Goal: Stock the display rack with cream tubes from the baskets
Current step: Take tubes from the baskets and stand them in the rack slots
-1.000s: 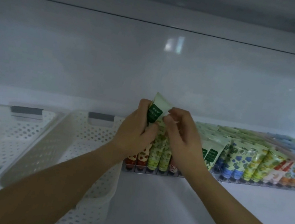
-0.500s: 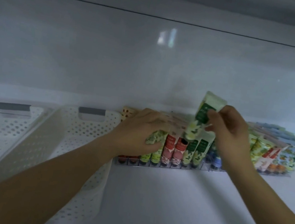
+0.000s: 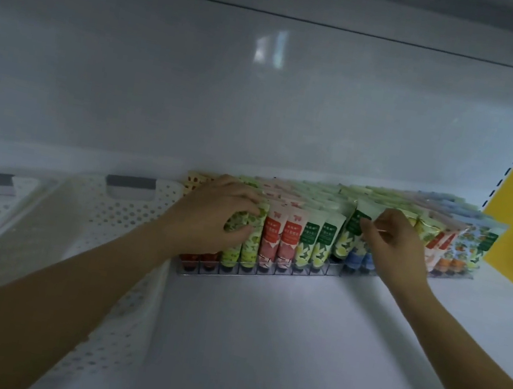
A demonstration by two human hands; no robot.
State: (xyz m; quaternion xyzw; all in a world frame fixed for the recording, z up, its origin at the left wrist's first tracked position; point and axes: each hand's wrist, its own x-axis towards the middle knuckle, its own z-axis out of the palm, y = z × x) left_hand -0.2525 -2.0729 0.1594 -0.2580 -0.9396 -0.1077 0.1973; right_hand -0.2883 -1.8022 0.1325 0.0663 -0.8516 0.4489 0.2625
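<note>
Your right hand pinches a green-labelled cream tube near its crimped top, cap down, with its lower end in the front row of the display rack, between the two matching green tubes and the blue tubes. Holding it high likely lets you steer the cap into that slot. Your left hand has its fingers curled over the lime-patterned tubes near the rack's left end, probably to keep those rows from tipping while you seat the new one. The white baskets sit just left of the rack on the shelf, within easy reach. I cannot tell whether any tubes lie inside them.
</note>
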